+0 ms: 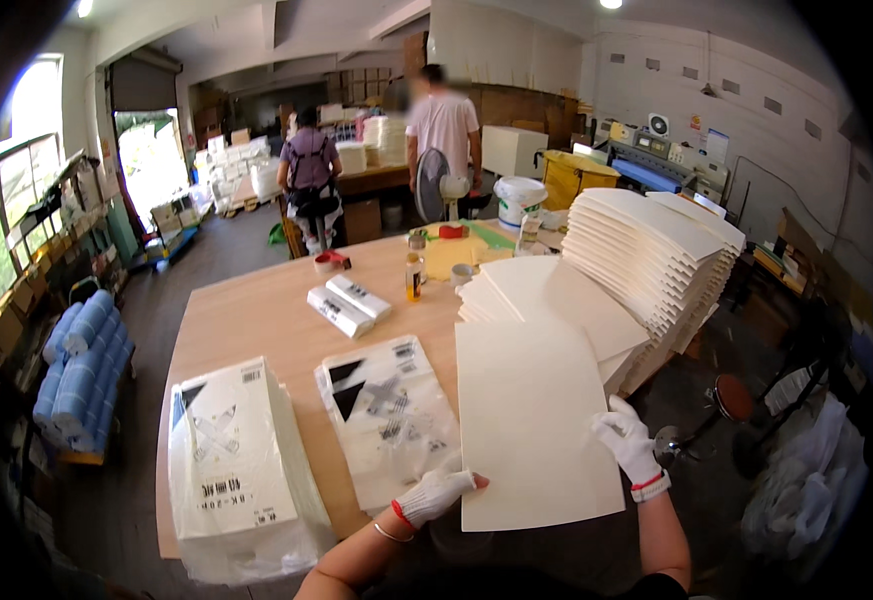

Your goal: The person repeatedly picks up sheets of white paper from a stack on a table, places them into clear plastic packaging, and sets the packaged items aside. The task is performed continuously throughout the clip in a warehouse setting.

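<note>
Upright before me stands a large off-white paper sheet (536, 430); whether it is one sheet or a thin bundle I cannot tell. My left hand (438, 495), in a white glove with its thumb tip bare, grips the lower left edge. At the right edge my right hand (624, 442), also gloved, has its fingers curled against the paper. Left of the sheet lies a clear printed plastic bag (388, 410). Farther left is a pile of packed paper (231, 450) in printed plastic. Behind the sheet, loose sheets (546, 290) lean on a tall fanned paper stack (636, 250).
On the wooden table (246, 320) lie two white rolls (348, 305), a glue bottle (413, 278) and a red tape roll (328, 262). A white bucket (519, 200) and a fan (433, 187) are at the far side. Two people (443, 130) stand beyond. A round stool (732, 398) is at right.
</note>
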The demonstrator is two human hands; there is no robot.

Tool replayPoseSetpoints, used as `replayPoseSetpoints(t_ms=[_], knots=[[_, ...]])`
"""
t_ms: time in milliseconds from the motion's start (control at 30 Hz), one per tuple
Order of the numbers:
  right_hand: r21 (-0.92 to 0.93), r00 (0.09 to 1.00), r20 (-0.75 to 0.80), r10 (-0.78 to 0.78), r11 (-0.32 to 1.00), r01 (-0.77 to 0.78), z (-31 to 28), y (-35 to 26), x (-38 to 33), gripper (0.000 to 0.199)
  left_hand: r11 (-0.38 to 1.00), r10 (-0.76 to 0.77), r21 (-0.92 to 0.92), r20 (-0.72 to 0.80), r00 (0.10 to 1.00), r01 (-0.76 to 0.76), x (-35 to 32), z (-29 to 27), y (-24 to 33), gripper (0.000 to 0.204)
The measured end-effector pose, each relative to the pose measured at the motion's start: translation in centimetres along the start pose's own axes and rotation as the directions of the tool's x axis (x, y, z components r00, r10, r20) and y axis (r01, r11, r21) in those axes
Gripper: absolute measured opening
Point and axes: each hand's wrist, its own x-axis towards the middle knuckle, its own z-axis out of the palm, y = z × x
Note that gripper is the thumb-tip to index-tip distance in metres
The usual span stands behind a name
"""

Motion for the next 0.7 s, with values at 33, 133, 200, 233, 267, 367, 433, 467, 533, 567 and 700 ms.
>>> replayPoseSetpoints(t_ms=[33,133,200,233,267,367,433,467,533,567,700], knots=[[0.366,0.971,-0.015,0.24,0.905,-0.218,1.7,2.0,-1.5,0.041,0.996,0.036,0.086,-0.032,0.999,-0.033,0.2,-0.3,-1.3,0.063],[0.839,0.946,-0.007,0.325,0.516,-0.171,8.1,-0.5,-1.8,0.055,0.952,0.195,0.277,-0.213,0.958,-0.132,2.8,-1.3,-10.3,0.09],[0.868,0.945,-0.059,0.323,0.484,-0.111,12.7,-2.5,-3.4,0.059,0.617,0.529,0.733,-0.116,0.841,-0.287,1.6,2.7,-7.8,0.093],[0.804,0.951,-0.102,0.292,0.587,-0.094,14.9,-3.0,-3.9,0.058,0.372,0.69,0.877,-0.042,0.723,-0.305,1.6,4.4,-8.4,0.094],[0.72,0.955,-0.144,0.259,0.69,-0.079,17.0,-3.0,-4.4,0.058,0.184,0.792,0.939,0.033,0.61,-0.29,1.9,5.4,-9.5,0.096],[0.553,0.96,-0.235,0.152,0.833,0.004,19.9,-2.4,-4.6,0.058,-0.01,0.883,0.979,0.105,0.458,-0.204,2.0,5.5,-10.9,0.082],[0.498,0.955,-0.278,0.106,0.866,0.049,19.7,-1.9,-3.9,0.06,-0.035,0.88,0.979,0.125,0.458,-0.2,0.7,5.7,-9.1,0.077],[0.54,0.939,-0.272,0.21,0.841,-0.032,19.5,-2.0,-3.5,0.048,0.059,0.872,0.953,0.095,0.481,-0.297,0.2,5.3,-7.7,0.074],[0.392,0.931,-0.319,0.176,0.919,-0.04,17.9,0.6,-2.9,0.04,0.295,0.74,0.887,0.023,0.672,-0.356,-0.7,4.1,-6.0,0.076],[0.22,0.922,-0.386,0.012,0.972,0.08,17.0,2.1,-2.6,0.036,0.313,0.74,0.882,0.005,0.673,-0.351,-0.8,3.0,-5.6,0.075],[-0.143,0.934,-0.174,-0.313,0.946,0.29,13.9,4.3,-4.0,0.033,0.23,0.918,0.963,-0.264,0.296,0.143,1.8,-6.9,-5.6,0.071]])
